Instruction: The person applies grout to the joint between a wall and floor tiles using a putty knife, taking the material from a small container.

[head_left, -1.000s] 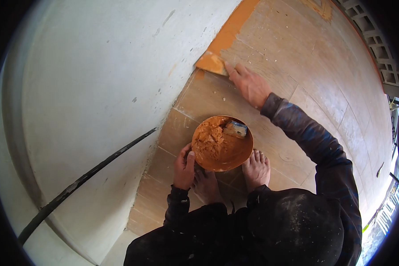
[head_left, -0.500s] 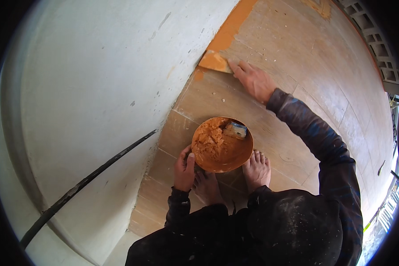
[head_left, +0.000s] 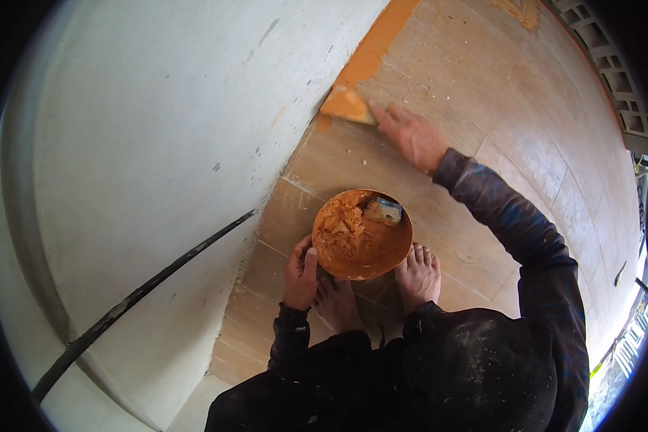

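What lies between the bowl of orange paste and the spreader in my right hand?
In the head view, brown wood-look floor tiles, with two small pale crumbs, lie between bowl and spreader.

Count of hands: two, one left hand (head_left: 300, 277) and one right hand (head_left: 412, 138). Bare feet number two, a left foot (head_left: 338, 306) and a right foot (head_left: 419, 273). Dark sleeves: two, a left sleeve (head_left: 289, 335) and a right sleeve (head_left: 507, 209). One bowl (head_left: 385, 252) is recorded, containing one mass of orange paste (head_left: 342, 223) and one blue-edged piece (head_left: 384, 211). Scrapers in the right hand: one scraper (head_left: 348, 106). One orange strip (head_left: 378, 47) is noted beside one wall (head_left: 158, 129). Black cables: one cable (head_left: 144, 288). Several crumbs (head_left: 363, 163) are present, too small for a firm tally.
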`<state>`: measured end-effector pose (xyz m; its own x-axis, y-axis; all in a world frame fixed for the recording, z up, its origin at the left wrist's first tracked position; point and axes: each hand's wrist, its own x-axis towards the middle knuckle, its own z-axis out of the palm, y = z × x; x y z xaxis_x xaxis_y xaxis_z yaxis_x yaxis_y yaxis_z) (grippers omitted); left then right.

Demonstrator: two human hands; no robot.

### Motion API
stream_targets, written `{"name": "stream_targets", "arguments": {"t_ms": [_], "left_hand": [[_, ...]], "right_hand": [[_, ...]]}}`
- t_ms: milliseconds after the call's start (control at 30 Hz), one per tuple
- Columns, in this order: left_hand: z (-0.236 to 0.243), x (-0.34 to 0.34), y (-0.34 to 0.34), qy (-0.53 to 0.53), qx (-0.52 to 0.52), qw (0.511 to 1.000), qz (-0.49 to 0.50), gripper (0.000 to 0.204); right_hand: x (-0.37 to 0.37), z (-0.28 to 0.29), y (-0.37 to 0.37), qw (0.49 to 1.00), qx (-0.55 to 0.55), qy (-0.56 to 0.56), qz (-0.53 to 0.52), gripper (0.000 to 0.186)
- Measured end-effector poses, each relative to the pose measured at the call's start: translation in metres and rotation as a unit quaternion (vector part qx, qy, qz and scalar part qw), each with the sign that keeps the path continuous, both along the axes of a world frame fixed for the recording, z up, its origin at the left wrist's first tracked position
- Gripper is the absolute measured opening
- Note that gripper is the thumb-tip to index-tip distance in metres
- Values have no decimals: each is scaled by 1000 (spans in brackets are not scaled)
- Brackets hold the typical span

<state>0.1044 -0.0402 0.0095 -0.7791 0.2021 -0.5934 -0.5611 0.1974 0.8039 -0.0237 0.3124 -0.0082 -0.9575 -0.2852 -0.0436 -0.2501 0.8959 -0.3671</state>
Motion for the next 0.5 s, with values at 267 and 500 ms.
{"name": "stream_targets", "arguments": {"t_ms": [267, 500], "left_hand": [[2, -1, 4, 4, -4, 1000, -5, 41], [4, -1, 3, 8, -4, 1000, -2, 40]], "right_hand": [[8, -19, 1, 995, -10, 67, 75, 50], [-4, -1, 11, 1000, 1, -19, 4, 53]]}}
